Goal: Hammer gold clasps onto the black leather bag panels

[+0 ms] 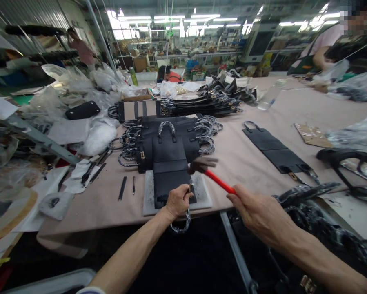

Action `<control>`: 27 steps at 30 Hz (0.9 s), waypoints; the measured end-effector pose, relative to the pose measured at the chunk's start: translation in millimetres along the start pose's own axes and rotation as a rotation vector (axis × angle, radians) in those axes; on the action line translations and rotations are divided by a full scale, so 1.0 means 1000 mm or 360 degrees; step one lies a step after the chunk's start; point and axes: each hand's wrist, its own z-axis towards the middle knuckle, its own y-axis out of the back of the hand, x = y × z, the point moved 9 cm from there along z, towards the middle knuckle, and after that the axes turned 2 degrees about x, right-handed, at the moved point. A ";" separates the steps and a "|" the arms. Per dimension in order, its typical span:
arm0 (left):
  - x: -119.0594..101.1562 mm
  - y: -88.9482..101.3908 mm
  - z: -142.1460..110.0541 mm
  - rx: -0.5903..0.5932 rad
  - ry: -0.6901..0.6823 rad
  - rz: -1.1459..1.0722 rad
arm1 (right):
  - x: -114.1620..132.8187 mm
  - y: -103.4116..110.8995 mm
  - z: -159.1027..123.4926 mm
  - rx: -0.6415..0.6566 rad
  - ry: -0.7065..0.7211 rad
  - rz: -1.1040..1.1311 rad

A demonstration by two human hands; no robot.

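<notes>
My right hand (256, 208) is closed round the red handle of a hammer (218, 180), whose dark, motion-blurred head is raised just above the work. On a black leather bag panel (171, 179), my left hand (179, 200) is closed in a pinch near the panel's right edge. Something small and metallic shows at its fingertips, too small to name. Under the panel lies a pale stone slab (203, 196). A plastic-wrapped handle (183, 224) hangs off the table edge below my left hand, and another wrapped handle (166, 128) stands at the panel's far end.
Stacked black bag pieces (143, 134) with wrapped handles lie behind the slab. Two thin tools, one a dark strip (122, 188), rest to the left. Another bag panel (273, 149) lies at right, near a clear bottle (270, 96). Plastic bags (100, 130) crowd the left; co-workers are beyond.
</notes>
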 end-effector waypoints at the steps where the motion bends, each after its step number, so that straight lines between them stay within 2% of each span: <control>1: 0.000 0.000 0.000 -0.0006 -0.0005 -0.0013 | 0.001 0.016 -0.001 -0.0164 -0.0041 0.0040; 3: 0.001 0.000 0.000 -0.0012 -0.0005 -0.0027 | 0.001 0.043 -0.008 -0.0562 -0.0140 0.0089; 4: 0.002 0.000 -0.001 -0.0009 -0.0001 -0.0029 | 0.001 0.047 -0.012 -0.0672 -0.0141 0.0081; 5: 0.003 -0.001 -0.001 -0.0001 0.0004 -0.0028 | 0.001 0.042 -0.014 -0.0676 -0.0112 0.0047; 6: 0.004 -0.002 -0.001 0.0006 0.0009 -0.0026 | 0.001 0.030 -0.014 -0.0570 -0.0053 -0.0003; 8: 0.005 -0.003 -0.002 0.0014 0.0014 -0.0024 | -0.005 -0.009 -0.013 -0.0163 0.0063 -0.0126; 9: 0.005 -0.003 -0.002 0.0013 0.0012 -0.0025 | -0.013 -0.026 -0.015 0.0011 0.0063 -0.0183; 11: 0.004 -0.002 -0.003 0.0001 0.0008 -0.0028 | -0.031 -0.044 -0.018 0.0186 -0.0028 -0.0246; 14: 0.000 -0.001 -0.002 0.0009 -0.0001 -0.0012 | -0.050 -0.048 -0.019 0.0228 -0.0216 -0.0223; 16: -0.001 -0.001 -0.001 0.0025 -0.0008 0.0004 | -0.050 -0.048 -0.018 0.0219 -0.0270 -0.0150; 21: 0.000 -0.001 0.000 0.0022 0.0003 0.0015 | -0.024 -0.033 -0.013 0.0055 -0.0131 -0.0098; 24: 0.000 -0.003 0.000 0.0032 0.0001 0.0037 | -0.016 -0.031 -0.012 0.0148 -0.0032 -0.0178; 27: -0.002 -0.003 0.000 0.0030 -0.0028 0.0028 | -0.029 -0.039 -0.010 0.0258 -0.0136 -0.0085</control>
